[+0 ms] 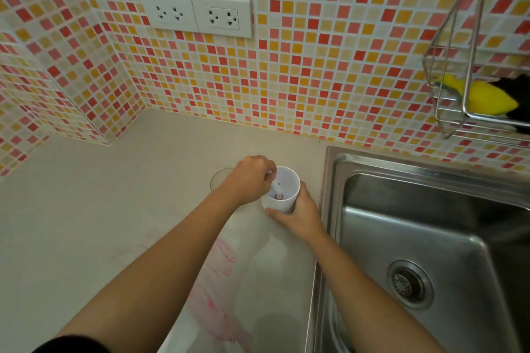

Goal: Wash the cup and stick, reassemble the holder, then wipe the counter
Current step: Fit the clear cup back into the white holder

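So the white cup (284, 180) is sitting upright on the beige counter (100, 223), right by the edge of the steel sink (430, 223) but not in it. There's a short white stick (276, 186) poking down into it at a slant, and its lower end sits near something dark pinkish at the bottom of the cup, can't really tell what that is.

The left hand (251, 179) is over the cup's rim on the far-left side, fingers curled in tight, pinching the top end of the stick. Wrist is bent down and the forearm comes in long from the lower left, with a bit of dark sleeve at the bottom edge.

The right hand (298, 216) is wrapped around the lower near side of the cup, thumb across the front and fingers round the sink side. That forearm comes up from the bottom right, running along the sink's rim.

Just behind the left hand there's a round clear disc (219, 179) lying flat on the counter, partly hidden. Closer in, pink smears (220, 261) streak the counter between the two arms.

On the orange and red mosaic wall (315, 66) are two white double sockets (196, 14), and over the sink hangs a wire rack (447, 120) with a yellow sponge (487, 97) in it.
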A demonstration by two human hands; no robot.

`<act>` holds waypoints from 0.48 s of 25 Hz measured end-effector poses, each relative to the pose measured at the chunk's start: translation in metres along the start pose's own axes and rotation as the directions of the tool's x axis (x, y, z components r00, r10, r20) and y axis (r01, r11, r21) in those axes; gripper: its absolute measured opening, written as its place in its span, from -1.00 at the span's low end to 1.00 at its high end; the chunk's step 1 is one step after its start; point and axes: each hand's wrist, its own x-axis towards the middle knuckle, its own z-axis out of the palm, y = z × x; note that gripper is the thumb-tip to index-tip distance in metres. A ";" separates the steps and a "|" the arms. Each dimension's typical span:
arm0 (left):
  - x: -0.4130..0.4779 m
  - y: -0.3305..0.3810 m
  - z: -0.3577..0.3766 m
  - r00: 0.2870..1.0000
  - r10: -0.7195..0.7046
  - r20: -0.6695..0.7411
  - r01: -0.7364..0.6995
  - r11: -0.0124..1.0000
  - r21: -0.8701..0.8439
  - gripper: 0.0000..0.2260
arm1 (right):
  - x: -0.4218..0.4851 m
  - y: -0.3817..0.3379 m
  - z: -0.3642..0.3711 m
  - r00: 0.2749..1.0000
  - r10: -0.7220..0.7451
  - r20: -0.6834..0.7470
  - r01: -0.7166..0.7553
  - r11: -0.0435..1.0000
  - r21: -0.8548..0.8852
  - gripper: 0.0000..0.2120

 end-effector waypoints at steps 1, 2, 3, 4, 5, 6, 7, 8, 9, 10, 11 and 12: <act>0.000 0.000 0.000 1.000 0.004 0.006 -0.004 1.000 0.002 -0.80 | 0.000 0.000 0.000 1.000 -0.002 0.004 0.002 1.000 0.002 -0.20; 0.001 0.000 0.000 1.000 0.003 0.013 -0.003 1.000 0.002 -0.80 | 0.000 0.000 0.000 1.000 0.000 0.007 0.000 1.000 0.003 -0.20; 0.001 0.000 0.001 1.000 0.003 0.016 -0.003 1.000 -0.002 -0.80 | 0.000 -0.001 0.000 1.000 0.005 0.008 -0.005 1.000 0.001 -0.19; 0.001 0.000 0.002 1.000 0.007 0.014 -0.007 1.000 -0.008 -0.80 | 0.000 -0.001 0.000 1.000 0.011 0.008 -0.011 1.000 0.000 -0.19; 0.001 0.001 0.002 1.000 0.017 0.010 -0.017 1.000 -0.015 -0.80 | 0.000 -0.001 0.000 1.000 0.016 0.007 -0.016 1.000 -0.003 -0.18; 0.001 0.002 0.003 0.999 0.036 0.012 -0.036 0.999 -0.020 -0.80 | 0.000 -0.002 0.000 1.000 0.021 0.006 -0.021 1.000 -0.010 -0.17; 0.001 0.003 0.004 0.998 0.061 0.025 -0.060 0.998 -0.017 -0.79 | 0.000 -0.002 0.000 1.000 0.024 0.006 -0.023 1.000 -0.015 -0.17; 0.001 0.003 0.005 0.996 0.083 0.045 -0.082 0.997 -0.006 -0.79 | 0.000 -0.002 0.000 1.000 0.024 0.006 -0.024 1.000 -0.016 -0.16; 0.001 0.002 0.005 0.993 0.097 0.064 -0.097 0.995 0.006 -0.79 | 0.000 -0.002 -0.001 1.000 0.022 0.006 -0.022 1.000 -0.017 -0.17; 0.001 0.002 0.006 0.991 0.102 0.081 -0.104 0.995 0.013 -0.79 | 0.001 -0.002 -0.001 1.000 0.021 0.006 -0.021 1.000 -0.019 -0.17; 0.001 0.000 0.006 0.990 0.103 0.096 -0.105 0.994 0.012 -0.80 | 0.001 -0.002 -0.001 1.000 0.026 0.006 -0.026 0.999 -0.023 -0.17; 0.003 -0.001 0.007 0.988 0.100 0.115 -0.102 0.995 0.007 -0.81 | 0.001 -0.002 -0.001 0.999 0.034 0.005 -0.034 0.999 -0.027 -0.17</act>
